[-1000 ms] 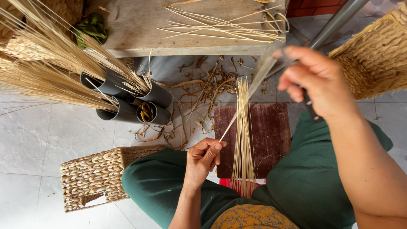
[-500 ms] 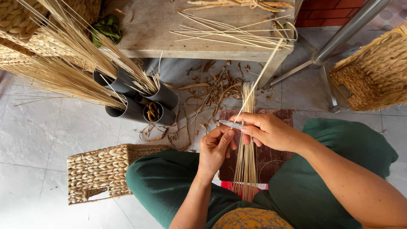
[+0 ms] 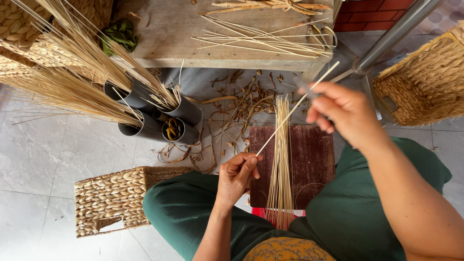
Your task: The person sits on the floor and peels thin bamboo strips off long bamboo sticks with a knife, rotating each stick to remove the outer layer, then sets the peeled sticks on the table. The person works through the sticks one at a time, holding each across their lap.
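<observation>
My left hand pinches the lower end of a thin pale stick, which slants up and to the right. My right hand is closed near the stick's upper part, gripping a small knife whose grey blade is blurred against the stick. Below the two hands, a bundle of similar sticks lies lengthwise on a dark red board between my knees. I sit in green trousers.
A wooden bench with loose sticks stands ahead. Grey pipes at left hold straw bundles. Woven baskets stand at lower left and right. A metal pole and floor shavings lie between.
My right hand came down with the knife to meet my left hand at the stick's lower end, then drew up and to the right along it. My left hand stayed put.
</observation>
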Demonstrator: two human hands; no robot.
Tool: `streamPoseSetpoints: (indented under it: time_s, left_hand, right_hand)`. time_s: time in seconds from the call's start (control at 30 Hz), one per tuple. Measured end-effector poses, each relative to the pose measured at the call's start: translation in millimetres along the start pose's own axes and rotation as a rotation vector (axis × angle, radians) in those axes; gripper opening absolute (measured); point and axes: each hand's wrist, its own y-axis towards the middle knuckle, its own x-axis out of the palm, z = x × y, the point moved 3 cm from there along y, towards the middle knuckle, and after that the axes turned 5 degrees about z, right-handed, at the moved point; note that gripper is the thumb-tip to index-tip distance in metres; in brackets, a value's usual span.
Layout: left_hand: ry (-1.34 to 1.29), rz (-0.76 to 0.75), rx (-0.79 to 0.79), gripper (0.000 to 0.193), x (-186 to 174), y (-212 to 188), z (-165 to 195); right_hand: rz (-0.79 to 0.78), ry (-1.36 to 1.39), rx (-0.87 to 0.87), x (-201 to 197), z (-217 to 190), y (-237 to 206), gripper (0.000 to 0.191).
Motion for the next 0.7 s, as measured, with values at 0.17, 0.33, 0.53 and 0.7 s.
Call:
streamPoseSetpoints:
  time_s: [0.17,0.33,0.53,0.7]
  left_hand:
    - [-0.04,-0.028,-0.072,0.022,-13.9,-3.9,-11.4]
    - [-0.271,0.168,-0.053,0.022,-16.6,6.7,-17.5]
    - [-0.477,0.321,0.217,0.021,-2.2,44.6,-0.8]
    - [-0.569,0.463,0.286,0.018,0.3,63.4,16.8]
  right_hand:
    - [0.259,0.153,-0.135,-48.8,-22.6,-0.1,0.026]
    - [0.234,0.211,-0.12,-46.6,-22.2,-2.2,0.025]
    - [-0.232,0.132,-0.004,13.9,0.5,-14.9,0.031]
    - [-0.63,0.018,0.218,45.7,9.6,-27.1,0.039]
